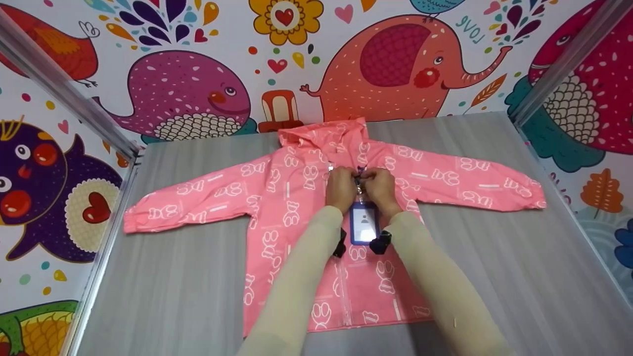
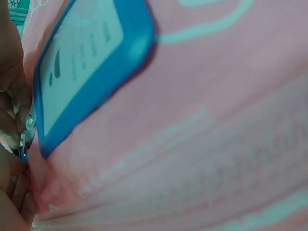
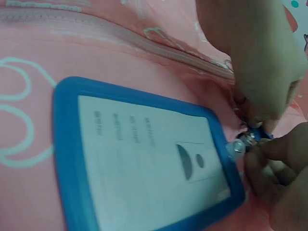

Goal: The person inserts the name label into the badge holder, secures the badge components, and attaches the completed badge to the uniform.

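A pink jacket with white rabbit-like drawings lies spread out, sleeves to both sides. On its chest, right of the zipper, rests a blue-framed badge holder with a white card inside. My left hand and right hand meet at the top of the holder. Their curled fingers pinch the metal clip with its blue part, next to the clear strap tab. The fingers partly hide the clip, and whether they also grip jacket fabric cannot be told.
The jacket lies on a grey wood-grain table. Panels printed with cartoon animals stand at the back and sides, joined by metal corner posts. The jacket's hood lies close to the back panel.
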`<state>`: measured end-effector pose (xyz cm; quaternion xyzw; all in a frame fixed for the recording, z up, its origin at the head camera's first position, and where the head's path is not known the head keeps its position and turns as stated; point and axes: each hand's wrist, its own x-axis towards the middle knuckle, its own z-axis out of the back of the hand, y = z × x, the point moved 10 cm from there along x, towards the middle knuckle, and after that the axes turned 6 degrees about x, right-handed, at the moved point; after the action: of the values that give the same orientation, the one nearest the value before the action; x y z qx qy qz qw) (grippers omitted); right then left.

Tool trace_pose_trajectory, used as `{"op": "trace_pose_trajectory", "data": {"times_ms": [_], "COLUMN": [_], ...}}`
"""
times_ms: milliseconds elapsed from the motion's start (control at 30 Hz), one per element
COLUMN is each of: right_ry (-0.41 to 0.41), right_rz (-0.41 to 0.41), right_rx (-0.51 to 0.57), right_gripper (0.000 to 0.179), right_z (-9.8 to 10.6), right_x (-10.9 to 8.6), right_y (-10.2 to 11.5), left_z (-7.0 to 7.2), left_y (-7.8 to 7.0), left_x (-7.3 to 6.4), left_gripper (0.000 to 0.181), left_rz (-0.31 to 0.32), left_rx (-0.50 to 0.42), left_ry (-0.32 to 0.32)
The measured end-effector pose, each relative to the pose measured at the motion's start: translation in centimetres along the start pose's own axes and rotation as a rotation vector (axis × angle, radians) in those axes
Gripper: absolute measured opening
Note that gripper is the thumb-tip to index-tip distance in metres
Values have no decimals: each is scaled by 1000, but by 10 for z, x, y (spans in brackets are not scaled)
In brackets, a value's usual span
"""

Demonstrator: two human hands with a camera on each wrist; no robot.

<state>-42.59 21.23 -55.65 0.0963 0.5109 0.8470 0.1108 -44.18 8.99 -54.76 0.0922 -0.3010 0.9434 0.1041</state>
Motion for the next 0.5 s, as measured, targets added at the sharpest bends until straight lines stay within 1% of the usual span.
{"op": "trace_pose_trajectory", "data": {"times_ms": [167,300,400,500], "right_ry": [75,137,182,251], "right_rz": [-64,-136,-223,-317], "right_rx": [19,56,90,112], "right_gripper": [18,18,11,12], "right_z": [-1,0,-1,-5], "right_x": [1,1,1,-1], "right_y": [-4,-10,-18,-25], "left_z": [0,1,2,3], "left_y": [3,2,1,1], "left_x": [0,-1,-2,-2], "left_gripper": [26,26,25,25], "left_rz": [33,29,22,19], "left_rx": [-11,-5,2,-11], "left_ry": [3,-9,-18,-20]}}
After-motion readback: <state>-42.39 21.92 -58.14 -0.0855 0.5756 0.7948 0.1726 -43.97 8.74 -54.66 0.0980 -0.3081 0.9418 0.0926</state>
